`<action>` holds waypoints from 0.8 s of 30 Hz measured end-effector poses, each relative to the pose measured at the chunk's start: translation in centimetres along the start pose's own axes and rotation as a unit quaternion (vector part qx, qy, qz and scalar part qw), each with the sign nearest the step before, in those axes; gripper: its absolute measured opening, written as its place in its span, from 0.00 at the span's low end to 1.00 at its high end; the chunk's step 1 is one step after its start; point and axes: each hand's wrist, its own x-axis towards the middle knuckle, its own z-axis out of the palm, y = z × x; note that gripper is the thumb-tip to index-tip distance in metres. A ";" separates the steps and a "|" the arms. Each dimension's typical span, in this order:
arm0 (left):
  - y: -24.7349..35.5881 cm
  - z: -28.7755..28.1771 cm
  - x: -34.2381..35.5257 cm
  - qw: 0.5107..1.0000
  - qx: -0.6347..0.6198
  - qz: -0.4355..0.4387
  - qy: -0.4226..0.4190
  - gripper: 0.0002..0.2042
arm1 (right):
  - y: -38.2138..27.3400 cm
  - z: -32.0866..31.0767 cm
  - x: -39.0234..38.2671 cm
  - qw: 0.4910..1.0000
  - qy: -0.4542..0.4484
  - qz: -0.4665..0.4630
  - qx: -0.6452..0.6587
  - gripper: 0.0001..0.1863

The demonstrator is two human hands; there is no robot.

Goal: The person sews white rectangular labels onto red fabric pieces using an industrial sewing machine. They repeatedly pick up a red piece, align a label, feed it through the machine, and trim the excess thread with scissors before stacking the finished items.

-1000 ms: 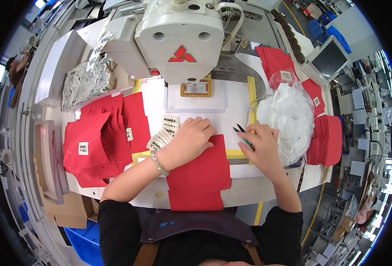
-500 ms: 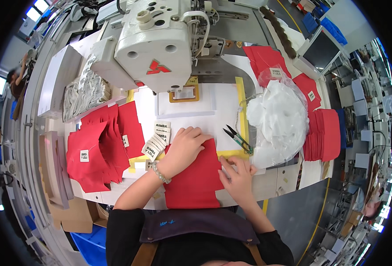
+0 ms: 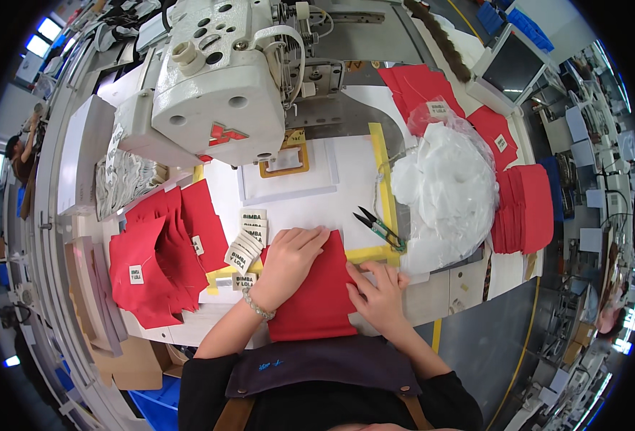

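A red fabric piece [image 3: 314,305] lies at the table's front edge, its lower end close to my apron. My left hand [image 3: 296,258] rests flat across its upper left part, fingers stretched out. At the fabric's right edge is my right hand [image 3: 380,294], thumb and fingertips bent and apart, just touching the edge. White woven labels [image 3: 243,251] with dark print lie fanned beside my left hand. Small thread snips [image 3: 380,228] with dark blades and green handles lie beyond my right hand.
A white sewing machine head [image 3: 220,100] overhangs the table, above a yellow-framed clamp [image 3: 285,161]. Labelled red pieces [image 3: 156,269] are piled at left, beside a box of labels [image 3: 127,179]. At right are a clear bag of white material [image 3: 446,194], a red stack [image 3: 525,212] and a monitor [image 3: 511,68].
The view has shifted slightly. The step across the fabric's lower part no longer shows; the piece looks smoother. Both my hands stay at the fabric, the right one slightly nearer the left.
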 end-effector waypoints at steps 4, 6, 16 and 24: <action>0.0 0.1 0.0 1.000 0.000 0.009 0.010 0.16 | 0.1 0.0 0.1 1.000 -0.002 0.001 0.003 0.22; 0.2 0.1 -0.1 1.000 0.001 0.006 0.009 0.16 | 0.0 -0.1 0.1 1.000 -0.001 0.002 0.009 0.21; -0.2 0.2 1.0 0.999 0.006 0.001 -0.046 0.08 | -0.1 -0.5 -0.8 0.994 -0.012 0.070 0.079 0.19; 0.3 0.5 5.5 0.997 0.019 0.075 -0.015 0.08 | 1.1 -0.6 -1.8 0.999 0.015 0.029 0.037 0.20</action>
